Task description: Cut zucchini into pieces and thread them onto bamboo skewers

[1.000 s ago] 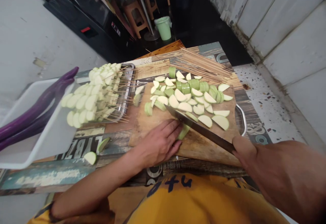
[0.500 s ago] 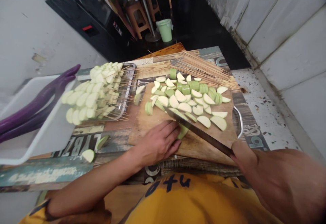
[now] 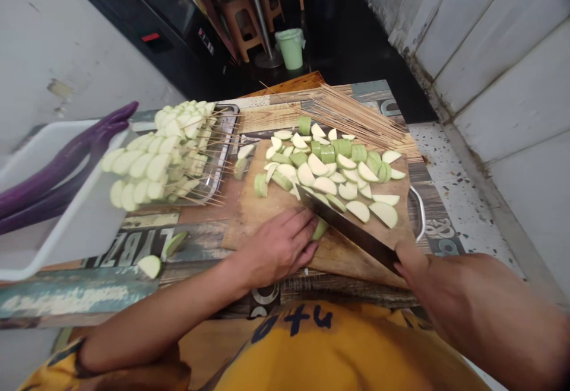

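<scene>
My left hand (image 3: 280, 241) is closed over a pale green-skinned vegetable piece (image 3: 319, 229), pressing it on the wooden cutting board (image 3: 351, 263). Only the piece's right end shows past my fingers. My right hand (image 3: 421, 275) grips a kitchen knife (image 3: 350, 231), whose handle is hidden in the fist. The dark blade slants up and left, just beside the piece and my left fingertips, with its tip among the slices. Half-round vegetable slices (image 3: 324, 186) with white flesh and green rims cover the far half of the board, some still stacked together.
Skewered slices (image 3: 145, 164) are piled on a metal tray (image 3: 229, 142) at left. Beside it, a white bin (image 3: 33, 266) holds long purple eggplants (image 3: 57, 171). Bare wooden skewers (image 3: 351, 115) lie behind the board. Two loose wedges, one a cut slice (image 3: 150, 266), rest on the patterned table.
The knife has tilted, showing more of its blade face, and my right hand has shifted slightly left. My left hand stays on the piece. The whole view has moved a little.
</scene>
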Tool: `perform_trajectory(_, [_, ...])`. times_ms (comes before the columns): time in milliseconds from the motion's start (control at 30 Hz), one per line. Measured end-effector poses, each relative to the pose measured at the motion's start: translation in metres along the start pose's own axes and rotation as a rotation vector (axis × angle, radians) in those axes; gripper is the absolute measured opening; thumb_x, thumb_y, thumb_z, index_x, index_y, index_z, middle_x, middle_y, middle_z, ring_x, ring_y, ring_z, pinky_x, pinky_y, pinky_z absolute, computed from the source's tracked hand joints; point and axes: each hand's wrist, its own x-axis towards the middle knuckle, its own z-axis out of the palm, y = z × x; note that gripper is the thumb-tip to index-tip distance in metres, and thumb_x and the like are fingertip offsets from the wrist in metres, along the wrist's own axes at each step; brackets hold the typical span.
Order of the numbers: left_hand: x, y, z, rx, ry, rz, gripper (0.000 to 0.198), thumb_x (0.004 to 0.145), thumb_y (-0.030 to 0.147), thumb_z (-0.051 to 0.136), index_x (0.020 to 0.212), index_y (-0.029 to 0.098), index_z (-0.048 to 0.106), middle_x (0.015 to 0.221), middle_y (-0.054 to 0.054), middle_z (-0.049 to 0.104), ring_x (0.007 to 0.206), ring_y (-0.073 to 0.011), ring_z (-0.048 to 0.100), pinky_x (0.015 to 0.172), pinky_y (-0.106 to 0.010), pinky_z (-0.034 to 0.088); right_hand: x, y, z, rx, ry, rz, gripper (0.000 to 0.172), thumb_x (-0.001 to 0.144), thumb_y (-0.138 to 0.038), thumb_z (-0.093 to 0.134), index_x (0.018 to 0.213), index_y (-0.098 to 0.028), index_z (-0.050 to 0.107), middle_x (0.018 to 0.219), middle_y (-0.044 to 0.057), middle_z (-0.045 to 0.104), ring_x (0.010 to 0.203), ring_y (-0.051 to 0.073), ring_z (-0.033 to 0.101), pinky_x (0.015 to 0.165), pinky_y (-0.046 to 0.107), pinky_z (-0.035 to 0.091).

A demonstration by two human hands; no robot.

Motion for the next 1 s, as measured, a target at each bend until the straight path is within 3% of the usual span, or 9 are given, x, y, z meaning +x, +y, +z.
perform_trajectory(133, [-0.003, 0.001, 0.003, 0.034, 0.027, 0.028, 0.024, 0.085, 0.022, 0.054, 0.104, 0.009, 0.061, 0.100, -0.015, 0.063, 0.097, -0.0225, 0.059, 0.086, -0.037, 0.054, -0.008, -0.005, -0.010, 0.046, 0.076, 0.013, 0.019, 0.073, -0.011, 0.041, 0.089, -0.019, 0.048, 0.042, -0.005, 0.049, 0.029, 0.015, 0.045, 0.034, 0.028, 0.023])
perform_trajectory(267, [-0.005, 0.001, 0.005, 0.055, 0.050, 0.056, 0.020, 0.084, 0.021, 0.056, 0.097, 0.008, 0.062, 0.097, -0.013, 0.064, 0.096, -0.0215, 0.059, 0.087, -0.035, 0.053, -0.011, -0.009, -0.015, 0.023, 0.055, -0.003, 0.027, 0.072, -0.017, 0.042, 0.098, -0.017, 0.046, 0.043, -0.006, 0.046, 0.029, 0.016, 0.043, 0.035, 0.029, 0.022])
perform_trajectory(400, [-0.005, 0.002, 0.004, 0.058, 0.062, 0.059, 0.022, 0.085, 0.022, 0.055, 0.100, 0.008, 0.061, 0.099, -0.014, 0.064, 0.096, -0.0209, 0.059, 0.087, -0.035, 0.054, -0.010, -0.007, -0.011, -0.007, 0.066, -0.027, 0.016, 0.076, -0.011, 0.040, 0.087, -0.020, 0.045, 0.039, -0.007, 0.041, 0.027, 0.013, 0.039, 0.035, 0.027, 0.019])
perform_trajectory(667, [0.000, 0.002, 0.000, 0.054, 0.040, 0.054, 0.021, 0.087, 0.023, 0.051, 0.099, 0.009, 0.062, 0.099, -0.014, 0.065, 0.092, -0.0207, 0.060, 0.082, -0.035, 0.054, -0.001, -0.002, 0.006, -0.052, 0.019, 0.037, 0.027, 0.064, 0.001, 0.042, 0.081, -0.019, 0.051, 0.039, -0.004, 0.049, 0.028, 0.016, 0.045, 0.038, 0.028, 0.014])
perform_trajectory(867, [-0.001, 0.005, 0.000, 0.107, 0.073, 0.048, 0.017, 0.086, 0.022, 0.052, 0.093, 0.011, 0.062, 0.090, -0.012, 0.065, 0.085, -0.0189, 0.061, 0.076, -0.033, 0.055, -0.014, -0.004, -0.007, 0.023, 0.020, 0.028, 0.014, 0.071, -0.017, 0.046, 0.083, -0.022, 0.049, 0.038, -0.006, 0.041, 0.027, 0.014, 0.037, 0.036, 0.028, 0.018])
perform_trajectory(1000, [-0.003, 0.005, 0.002, 0.135, 0.119, 0.078, 0.013, 0.084, 0.022, 0.056, 0.084, 0.011, 0.063, 0.084, -0.010, 0.065, 0.081, -0.0184, 0.060, 0.075, -0.031, 0.056, -0.017, -0.008, -0.012, 0.012, -0.007, 0.000, 0.018, 0.069, -0.024, 0.048, 0.086, -0.021, 0.046, 0.043, -0.006, 0.047, 0.030, 0.015, 0.042, 0.035, 0.027, 0.019])
